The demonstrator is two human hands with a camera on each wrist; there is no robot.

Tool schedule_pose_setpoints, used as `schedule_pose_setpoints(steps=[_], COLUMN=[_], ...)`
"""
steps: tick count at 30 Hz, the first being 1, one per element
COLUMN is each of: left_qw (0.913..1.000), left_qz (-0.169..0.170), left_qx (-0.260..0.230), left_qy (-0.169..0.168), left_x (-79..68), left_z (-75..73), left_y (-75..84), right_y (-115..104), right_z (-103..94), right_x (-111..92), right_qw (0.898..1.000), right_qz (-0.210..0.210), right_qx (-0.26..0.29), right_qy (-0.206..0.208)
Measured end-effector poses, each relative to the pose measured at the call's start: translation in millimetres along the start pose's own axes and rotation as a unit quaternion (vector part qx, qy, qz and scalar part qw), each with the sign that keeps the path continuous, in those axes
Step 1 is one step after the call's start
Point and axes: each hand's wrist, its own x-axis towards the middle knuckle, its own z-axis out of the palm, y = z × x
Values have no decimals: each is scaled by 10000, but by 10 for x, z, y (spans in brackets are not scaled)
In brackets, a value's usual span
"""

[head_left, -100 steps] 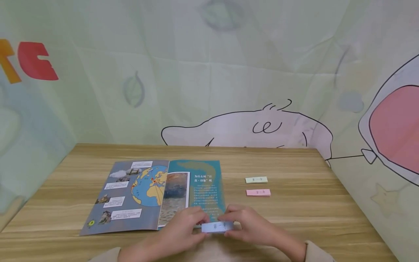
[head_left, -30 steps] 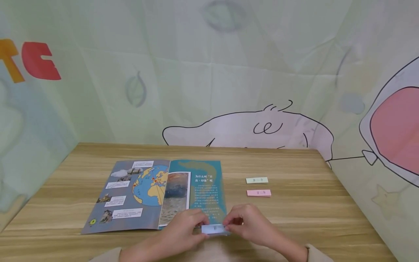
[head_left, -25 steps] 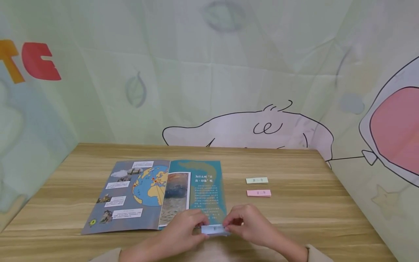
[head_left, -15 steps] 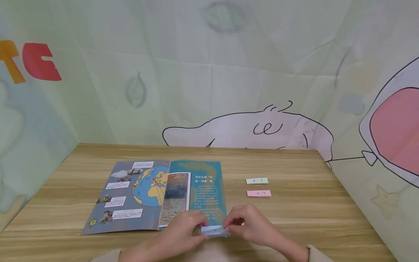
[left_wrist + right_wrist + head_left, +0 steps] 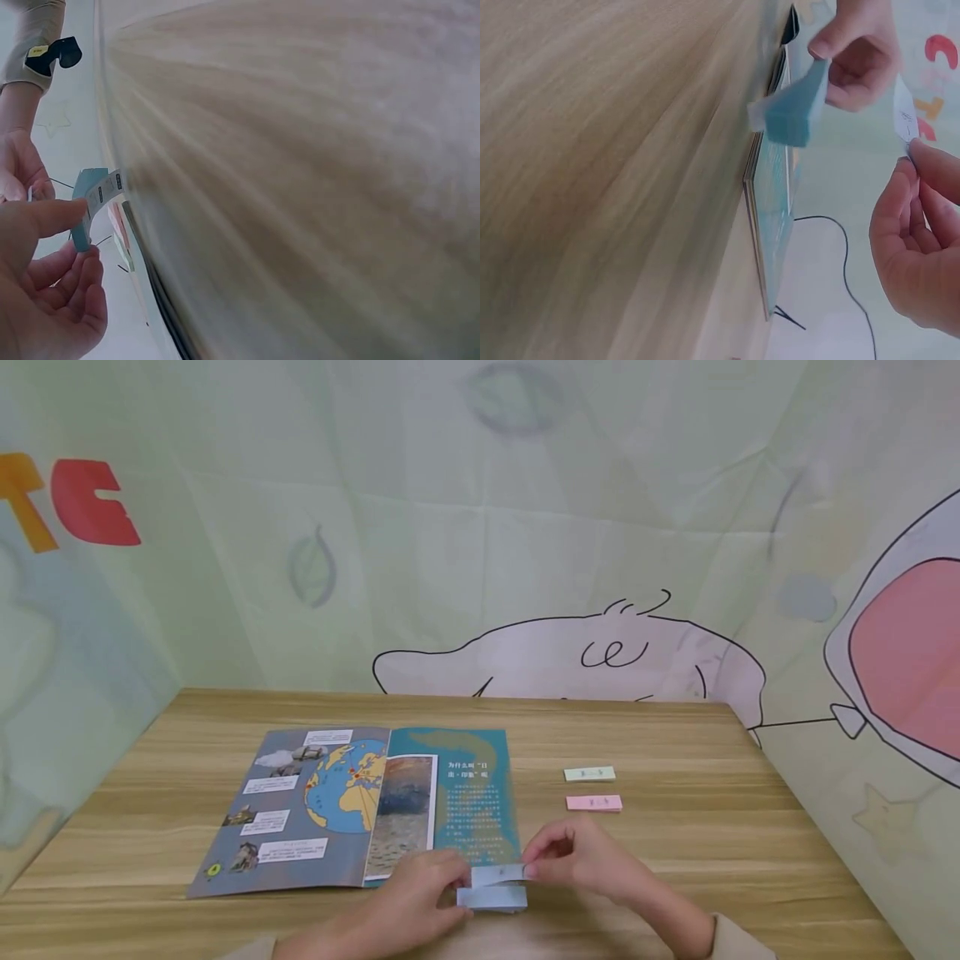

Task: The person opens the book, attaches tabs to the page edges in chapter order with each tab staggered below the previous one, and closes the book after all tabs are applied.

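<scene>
Head view: the right hand [image 5: 585, 864] pinches a blue strip [image 5: 497, 873] near the blue pad [image 5: 491, 899], itself pinched in the left hand [image 5: 420, 893].
The strip is probably light, flexible and easily creased; hold it by a short end. Left wrist view: strip mostly hidden, pad partly covered. Right wrist view: strip and pad stand apart; pad blurred, strip lettering unclear.

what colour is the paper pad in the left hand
The paper pad is light blue; it shows best in the left wrist view.
</scene>
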Motion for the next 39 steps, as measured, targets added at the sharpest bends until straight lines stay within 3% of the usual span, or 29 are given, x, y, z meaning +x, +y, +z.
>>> schedule_pose_setpoints(steps=[7, 18, 33, 39], left_qw=[9989, 9975, 9971, 9982], left_qz=[6, -204, -406, -423], left_qx=[455, 501, 301, 269], left_qy=[-84, -454, -566, -337], left_x=[-14, -23, -14, 50], left_z=[26, 73, 40, -58], left_y=[-63, -137, -117, -86], right_y=[41, 92, 133, 135], right_z=[-38, -90, -185, -278], right_x=[31, 63, 132, 213], right_qw=[9975, 9923, 9935, 9945], right_qz=[285, 566, 755, 745], right_qx=[603, 1045, 683, 442], right_qy=[214, 359, 502, 586])
